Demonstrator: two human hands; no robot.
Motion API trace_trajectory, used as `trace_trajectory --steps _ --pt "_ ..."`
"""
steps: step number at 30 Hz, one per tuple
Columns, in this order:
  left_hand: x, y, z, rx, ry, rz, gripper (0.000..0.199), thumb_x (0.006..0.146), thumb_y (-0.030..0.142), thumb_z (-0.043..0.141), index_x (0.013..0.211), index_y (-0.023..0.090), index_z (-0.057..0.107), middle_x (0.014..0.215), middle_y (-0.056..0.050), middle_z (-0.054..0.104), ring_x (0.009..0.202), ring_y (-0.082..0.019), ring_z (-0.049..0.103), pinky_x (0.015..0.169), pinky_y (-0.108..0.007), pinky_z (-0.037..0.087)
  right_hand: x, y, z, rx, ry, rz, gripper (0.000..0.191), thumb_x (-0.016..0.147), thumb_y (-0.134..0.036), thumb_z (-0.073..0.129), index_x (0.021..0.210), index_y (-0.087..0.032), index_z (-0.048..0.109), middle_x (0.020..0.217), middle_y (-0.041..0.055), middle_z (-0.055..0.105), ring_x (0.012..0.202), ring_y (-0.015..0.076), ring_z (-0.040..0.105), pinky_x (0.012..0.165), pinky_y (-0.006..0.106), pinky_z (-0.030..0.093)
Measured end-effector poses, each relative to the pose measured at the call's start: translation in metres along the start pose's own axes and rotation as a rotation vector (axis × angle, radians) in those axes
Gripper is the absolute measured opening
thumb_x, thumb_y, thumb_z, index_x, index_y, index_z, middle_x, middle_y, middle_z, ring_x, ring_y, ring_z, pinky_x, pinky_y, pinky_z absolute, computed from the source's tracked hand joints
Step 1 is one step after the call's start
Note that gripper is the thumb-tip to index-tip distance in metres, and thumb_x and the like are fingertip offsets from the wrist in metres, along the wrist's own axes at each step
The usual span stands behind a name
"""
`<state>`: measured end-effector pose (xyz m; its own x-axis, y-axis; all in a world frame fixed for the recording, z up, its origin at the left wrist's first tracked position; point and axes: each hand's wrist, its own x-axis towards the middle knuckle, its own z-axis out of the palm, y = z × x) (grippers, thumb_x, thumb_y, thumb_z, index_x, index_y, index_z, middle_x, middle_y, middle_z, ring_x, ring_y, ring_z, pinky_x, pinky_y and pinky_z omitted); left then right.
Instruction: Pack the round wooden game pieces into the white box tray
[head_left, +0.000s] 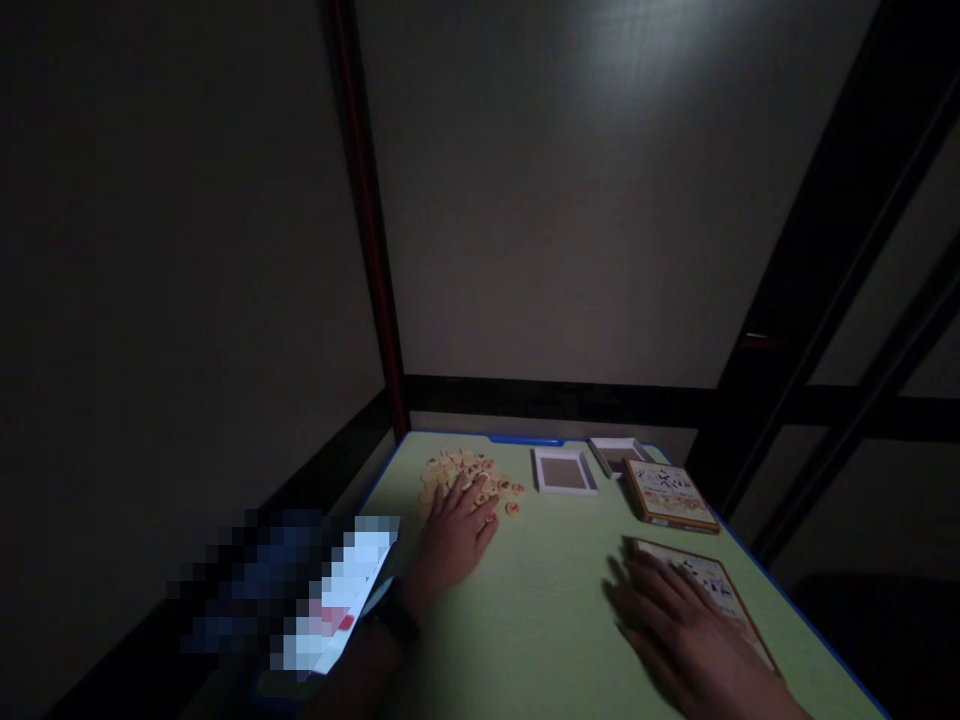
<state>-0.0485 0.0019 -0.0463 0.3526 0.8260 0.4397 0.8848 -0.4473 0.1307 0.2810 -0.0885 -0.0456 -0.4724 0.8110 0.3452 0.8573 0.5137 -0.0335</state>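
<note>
A pile of round wooden Chinese chess pieces [457,463] lies at the far left of the green table, some with red or dark characters. My left hand [459,530] is on the near side of this pile, palm down, fingers spread over the pieces. A dark band circles that wrist. On the right, my right hand [679,625] is over the left part of a flat printed box panel [724,590], with its fingers stretched out. I cannot tell whether it touches the panel. Nothing shows in its grasp.
A shallow white-rimmed tray [565,490] sits right of the pile, with a second tray [611,443] behind it. A printed box [671,495] overlaps the second tray's near side. A lit, partly blurred screen [345,590] is at the left edge of the green table [525,600]. Walls stand behind.
</note>
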Motion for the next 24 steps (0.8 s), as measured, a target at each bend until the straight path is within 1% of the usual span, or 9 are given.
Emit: trace_trajectory --steps 2,4,8,10,13,16,19,21,24 --pt "0.006 -0.006 0.005 -0.021 0.008 -0.025 0.039 0.095 0.034 0.049 0.133 0.033 0.058 0.151 -0.004 0.045 0.142 -0.029 0.035 0.116 -0.056 0.027 -0.024 0.012 0.005 0.028 0.019 -0.066 0.042 0.092 -0.034 0.052 0.132 -0.046 0.057 0.142 0.0009 0.055 0.133 0.0282 0.049 0.105 0.051 0.045" --pt "0.011 -0.011 0.01 -0.034 0.023 -0.043 0.037 0.095 0.034 0.049 0.131 0.033 0.06 0.151 -0.005 0.045 0.142 -0.029 0.036 0.116 -0.054 0.028 -0.035 0.023 0.005 0.045 0.023 -0.081 0.046 0.092 -0.032 0.052 0.136 -0.047 0.053 0.144 -0.0007 0.053 0.134 0.0265 0.047 0.106 0.049 0.046" --pt "0.017 -0.015 0.015 -0.046 0.051 -0.071 0.036 0.095 0.032 0.05 0.128 0.032 0.062 0.15 -0.005 0.047 0.142 -0.03 0.036 0.117 -0.054 0.027 -0.022 0.019 -0.009 0.102 -0.013 -0.073 0.041 0.092 -0.035 0.053 0.131 -0.044 0.059 0.14 0.0004 0.057 0.136 0.0275 0.045 0.111 0.049 0.041" --pt "0.017 -0.014 0.016 -0.044 0.052 -0.075 0.036 0.095 0.032 0.049 0.129 0.032 0.061 0.15 -0.004 0.046 0.142 -0.03 0.035 0.117 -0.055 0.027 0.001 0.001 -0.017 0.167 -0.049 -0.043 0.036 0.093 -0.036 0.052 0.126 -0.04 0.065 0.136 0.0026 0.061 0.132 0.0264 0.05 0.111 0.046 0.041" --pt "0.017 -0.012 0.013 -0.038 0.036 -0.08 0.036 0.096 0.032 0.047 0.129 0.033 0.061 0.149 -0.003 0.048 0.142 -0.03 0.036 0.116 -0.055 0.027 0.06 -0.034 -0.021 0.289 -0.119 -0.008 0.037 0.096 -0.027 0.042 0.124 -0.03 0.066 0.128 0.0067 0.066 0.115 0.0212 0.063 0.099 0.035 0.049" --pt "0.018 -0.013 0.006 -0.049 0.057 -0.081 0.036 0.097 0.032 0.046 0.129 0.032 0.06 0.147 -0.003 0.05 0.139 -0.03 0.039 0.115 -0.053 0.029 0.131 -0.061 -0.01 0.326 -0.147 0.026 0.032 0.092 -0.015 0.042 0.106 -0.02 0.071 0.104 0.0089 0.072 0.095 0.0196 0.067 0.085 0.028 0.05" --pt "0.021 -0.015 -0.002 -0.06 0.122 -0.086 0.035 0.097 0.029 0.044 0.126 0.025 0.062 0.14 -0.008 0.056 0.132 -0.026 0.046 0.112 -0.045 0.035 0.186 -0.073 0.01 0.201 -0.148 0.157 0.026 0.088 -0.016 0.051 0.106 -0.017 0.069 0.105 0.012 0.069 0.087 0.0219 0.068 0.075 0.028 0.048" --pt "0.022 -0.014 -0.006 -0.033 0.148 -0.124 0.032 0.097 0.027 0.043 0.119 0.021 0.065 0.128 -0.01 0.063 0.122 -0.026 0.052 0.106 -0.042 0.04 0.205 -0.074 0.022 0.156 -0.138 0.202 0.023 0.089 -0.019 0.051 0.101 -0.019 0.071 0.104 0.0123 0.068 0.085 0.0229 0.067 0.071 0.029 0.047" --pt "0.023 -0.01 -0.011 0.056 0.132 -0.176 0.028 0.097 0.024 0.043 0.112 0.02 0.067 0.112 -0.01 0.067 0.109 -0.025 0.057 0.098 -0.041 0.044 0.211 -0.072 0.034 0.149 -0.136 0.196 0.023 0.09 -0.018 0.05 0.095 -0.019 0.073 0.1 0.0115 0.068 0.088 0.0226 0.066 0.072 0.028 0.045"
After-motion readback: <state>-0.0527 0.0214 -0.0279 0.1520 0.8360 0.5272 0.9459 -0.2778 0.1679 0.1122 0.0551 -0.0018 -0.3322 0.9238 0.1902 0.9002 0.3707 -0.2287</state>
